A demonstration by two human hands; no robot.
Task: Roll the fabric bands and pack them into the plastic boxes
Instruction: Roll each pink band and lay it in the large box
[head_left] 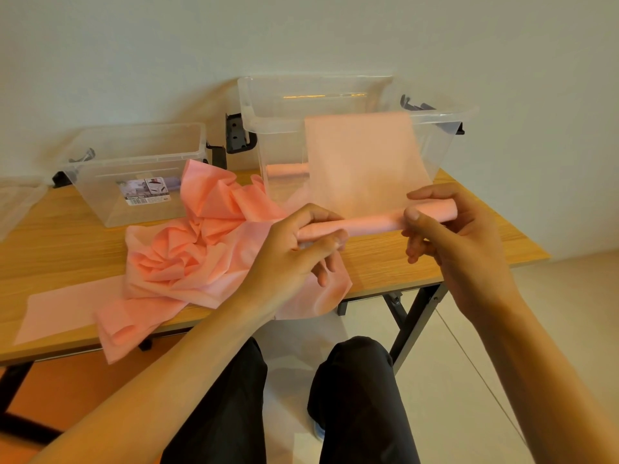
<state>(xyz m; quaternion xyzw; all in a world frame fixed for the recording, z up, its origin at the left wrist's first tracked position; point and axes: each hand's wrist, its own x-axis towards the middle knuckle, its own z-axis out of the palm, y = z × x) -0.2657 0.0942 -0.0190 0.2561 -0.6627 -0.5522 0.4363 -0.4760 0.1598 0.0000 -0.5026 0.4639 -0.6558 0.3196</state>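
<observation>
Left hand [301, 244] curled round the left end of the rolled band [371, 222], fingers over the top and thumb on the near side; right hand [449, 226] pinches the right end, forefinger along the top, thumb pressed on the near face; both hands have hold of the same roll

Long axis of the roll runs left to right between the hands, right end a little higher and pointing away to the right; the roll is held above the table [385, 262], near its front edge; shape a slim, smooth cylinder of pale pink cloth

The free length [361, 155] rises flat from the roll and hangs over the near rim of the large box [254, 102], clear plastic, rectangular, with dark latches [238, 133] at its ends; a finished roll [288, 169] lies inside on the bottom, axis left to right

Left of the hands, a crumpled pile of bands [187, 249], soft and creased, spilling over the front edge; a flat band [67, 309] lies beside it; small box [140, 128], clear, labelled [149, 192], stands behind the pile; table top wood-grained
</observation>
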